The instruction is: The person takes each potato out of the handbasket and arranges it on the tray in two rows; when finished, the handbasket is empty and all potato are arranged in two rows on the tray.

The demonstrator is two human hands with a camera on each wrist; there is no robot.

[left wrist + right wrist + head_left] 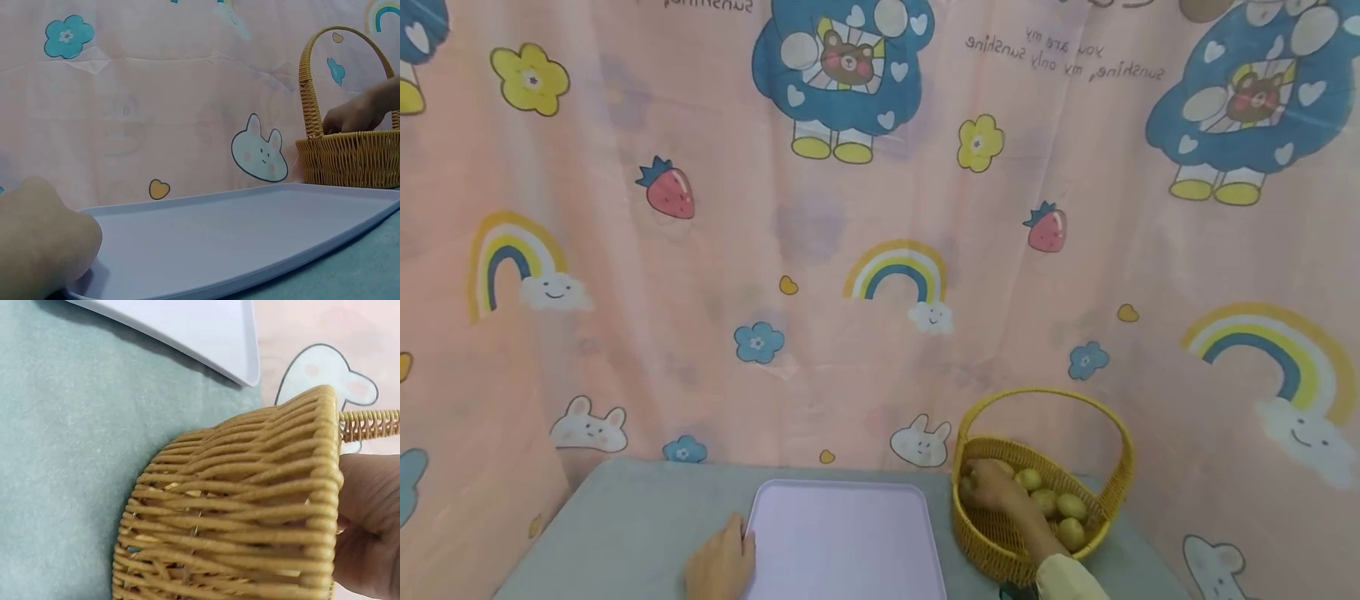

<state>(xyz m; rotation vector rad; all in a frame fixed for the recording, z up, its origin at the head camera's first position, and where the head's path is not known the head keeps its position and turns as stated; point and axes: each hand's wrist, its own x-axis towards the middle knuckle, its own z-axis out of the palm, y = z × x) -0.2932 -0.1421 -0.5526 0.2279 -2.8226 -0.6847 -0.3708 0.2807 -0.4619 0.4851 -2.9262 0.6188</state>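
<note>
A pale lilac rectangular tray [846, 533] lies on the table. My left hand [722, 560] holds its left rim, thumb at the edge; in the left wrist view this hand [47, 240] appears at the tray's near left corner. A yellow-brown wicker basket [1000, 554] with a tall arched handle stands right of the tray, several round yellow-green fruits [1071, 506] inside. My right hand [992, 486] reaches down into the basket's left side, among the fruits. Its fingertips are hidden, and I cannot tell whether they grip a fruit. The right wrist view shows that hand [372, 519] behind the basket's rim.
A grey-green cloth [632, 521] covers the table. Behind it hangs a pink curtain [715, 267] printed with rainbows, flowers and bears. The basket's handle [1041, 390] arches above the right hand. A small dark object [1017, 591] shows at the basket's near side.
</note>
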